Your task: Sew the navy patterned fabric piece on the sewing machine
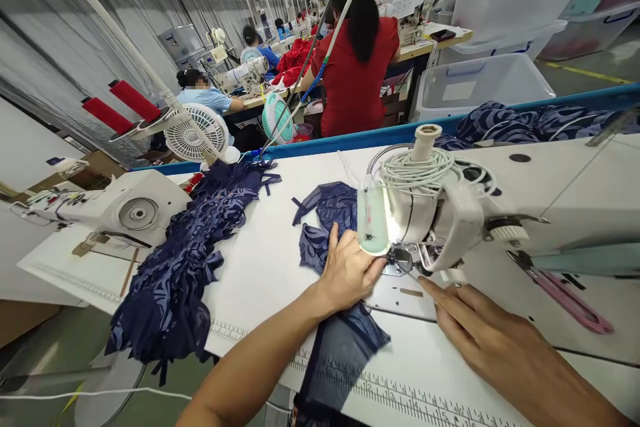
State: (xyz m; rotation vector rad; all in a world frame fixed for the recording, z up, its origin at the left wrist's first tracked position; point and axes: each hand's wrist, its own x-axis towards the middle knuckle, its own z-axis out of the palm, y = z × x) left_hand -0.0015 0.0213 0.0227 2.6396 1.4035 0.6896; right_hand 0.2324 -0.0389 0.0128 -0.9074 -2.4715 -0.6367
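Left hand flat, pressing navy fabric piece beside presser foot; right hand open, empty, fingertips near needle plate. Keep fabric taut, fingers clear of needle.

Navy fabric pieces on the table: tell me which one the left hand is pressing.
The left hand presses the small navy piece at the sewing machine; the big navy pile lies apart, untouched.

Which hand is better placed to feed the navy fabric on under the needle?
Left. The left hand lies flat on the navy fabric beside the presser foot. The right hand rests on bare table, off the cloth.
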